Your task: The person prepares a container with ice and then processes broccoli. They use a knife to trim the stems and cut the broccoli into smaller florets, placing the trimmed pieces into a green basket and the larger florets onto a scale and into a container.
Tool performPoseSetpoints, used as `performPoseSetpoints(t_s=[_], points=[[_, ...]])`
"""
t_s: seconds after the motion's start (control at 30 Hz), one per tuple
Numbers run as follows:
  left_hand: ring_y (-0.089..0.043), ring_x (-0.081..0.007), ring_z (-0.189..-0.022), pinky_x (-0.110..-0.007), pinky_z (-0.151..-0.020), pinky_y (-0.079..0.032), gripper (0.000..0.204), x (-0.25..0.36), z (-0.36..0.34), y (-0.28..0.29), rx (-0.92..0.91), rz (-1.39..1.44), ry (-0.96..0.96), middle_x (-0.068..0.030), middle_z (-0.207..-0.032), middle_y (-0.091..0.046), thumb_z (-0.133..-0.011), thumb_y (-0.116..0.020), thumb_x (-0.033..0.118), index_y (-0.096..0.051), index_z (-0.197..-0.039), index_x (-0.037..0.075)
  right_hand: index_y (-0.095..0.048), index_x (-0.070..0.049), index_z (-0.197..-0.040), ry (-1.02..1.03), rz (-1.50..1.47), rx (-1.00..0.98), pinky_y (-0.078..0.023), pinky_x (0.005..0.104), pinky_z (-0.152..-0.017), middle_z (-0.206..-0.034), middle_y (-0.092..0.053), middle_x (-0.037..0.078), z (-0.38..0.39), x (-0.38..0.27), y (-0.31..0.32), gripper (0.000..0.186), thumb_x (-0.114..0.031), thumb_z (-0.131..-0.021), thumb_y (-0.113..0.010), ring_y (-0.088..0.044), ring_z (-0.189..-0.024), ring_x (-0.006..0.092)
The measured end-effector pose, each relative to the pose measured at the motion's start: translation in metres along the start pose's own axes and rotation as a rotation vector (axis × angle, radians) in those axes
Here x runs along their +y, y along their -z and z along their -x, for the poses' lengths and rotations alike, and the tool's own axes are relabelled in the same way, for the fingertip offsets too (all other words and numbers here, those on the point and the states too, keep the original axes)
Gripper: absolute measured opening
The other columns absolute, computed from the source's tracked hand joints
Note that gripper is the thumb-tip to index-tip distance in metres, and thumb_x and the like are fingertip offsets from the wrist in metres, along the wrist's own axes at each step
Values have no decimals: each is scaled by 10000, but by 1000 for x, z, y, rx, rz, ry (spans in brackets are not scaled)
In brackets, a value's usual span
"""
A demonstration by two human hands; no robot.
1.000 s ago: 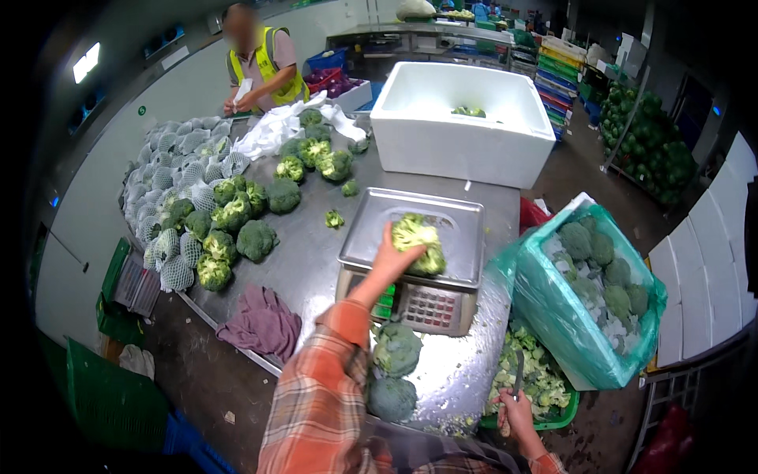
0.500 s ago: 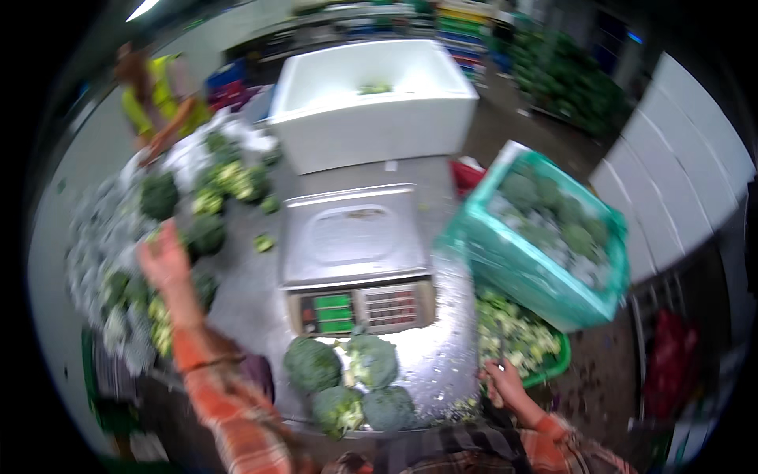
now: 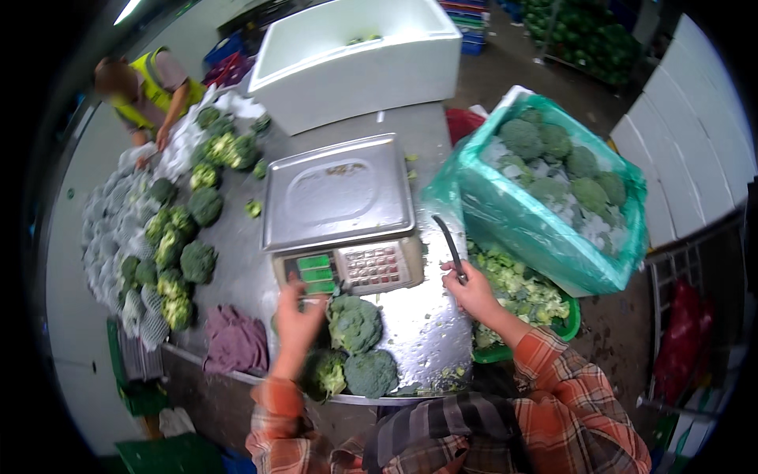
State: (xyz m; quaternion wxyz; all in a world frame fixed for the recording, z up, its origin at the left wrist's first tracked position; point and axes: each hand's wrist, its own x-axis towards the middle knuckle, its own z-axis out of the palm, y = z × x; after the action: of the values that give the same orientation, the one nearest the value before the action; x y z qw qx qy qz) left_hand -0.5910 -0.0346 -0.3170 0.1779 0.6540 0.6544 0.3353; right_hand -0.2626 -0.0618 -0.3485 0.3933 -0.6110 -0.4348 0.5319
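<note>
In my right hand (image 3: 467, 291) is a knife (image 3: 448, 241) with a dark curved blade pointing up and away, over the table's right side. My left hand (image 3: 300, 320) is curled over a broccoli head at the near edge of the scale; the hand mostly hides that head. Beside it sit another broccoli head (image 3: 354, 324), one at the front right (image 3: 371, 374) and one at the front left (image 3: 325, 374) with its pale stalk showing. The metal scale (image 3: 335, 193) has a bare pan and a lit green display.
Broccoli heads (image 3: 197, 261) and white foam nets (image 3: 106, 229) lie along the left, near a purple cloth (image 3: 235, 340). A white foam box (image 3: 359, 75) stands behind. At right are a green-lined box of broccoli (image 3: 545, 229) and a green crate of trimmings (image 3: 570, 320). A person (image 3: 162, 91) works far left.
My left hand has come from the broccoli pile at the left to the heads before the scale. My right hand has lifted the knife up and left, over the table. The view has shifted.
</note>
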Motion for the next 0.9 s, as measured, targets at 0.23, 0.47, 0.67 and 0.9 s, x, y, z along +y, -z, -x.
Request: performPoseSetpoints(t_s=[0.23, 0.47, 0.67, 0.9], points=[[-458, -398, -1048, -456, -892, -388, 848, 20, 99, -21, -183, -398, -165, -222, -1237, -435, -619, -767, 277, -357, -1315, 18, -449, -148, -1328, -52, -25, -474, -389, 239, -451, -613, -514, -18, 13, 18, -86, 510, -278, -862, -609, -436, -466, 55], [-446, -345, -1057, -419, -917, -399, 804, -7, 88, 22, -276, -449, -176, -153, -1223, -465, -560, -735, 178, -415, -1293, 95, -440, -200, -1334, -159, -82, -542, -375, 235, -395, -550, -471, -35, 33, 34, -154, 481, -304, -885, -578, -434, -407, 58], [-473, -315, -1168, -391, -978, -387, 670, -55, 42, 99, -538, -173, 15, -125, -1339, -442, -627, -750, 231, -512, -1244, 125, -560, -135, -1188, 179, 22, -561, -460, 254, -648, -771, -601, 41, 24, 14, -165, 298, -240, -910, -537, -560, -675, 90], [-565, -237, -1033, -313, -838, -424, 641, -174, -87, 40, 81, 164, 217, -176, -1135, -594, -900, -453, 517, -500, -1225, -33, -439, 2, -1282, 102, -221, 297, -427, 291, -873, -1041, -601, 100, -38, 20, -65, 442, -213, -905, -522, -547, -984, 158]])
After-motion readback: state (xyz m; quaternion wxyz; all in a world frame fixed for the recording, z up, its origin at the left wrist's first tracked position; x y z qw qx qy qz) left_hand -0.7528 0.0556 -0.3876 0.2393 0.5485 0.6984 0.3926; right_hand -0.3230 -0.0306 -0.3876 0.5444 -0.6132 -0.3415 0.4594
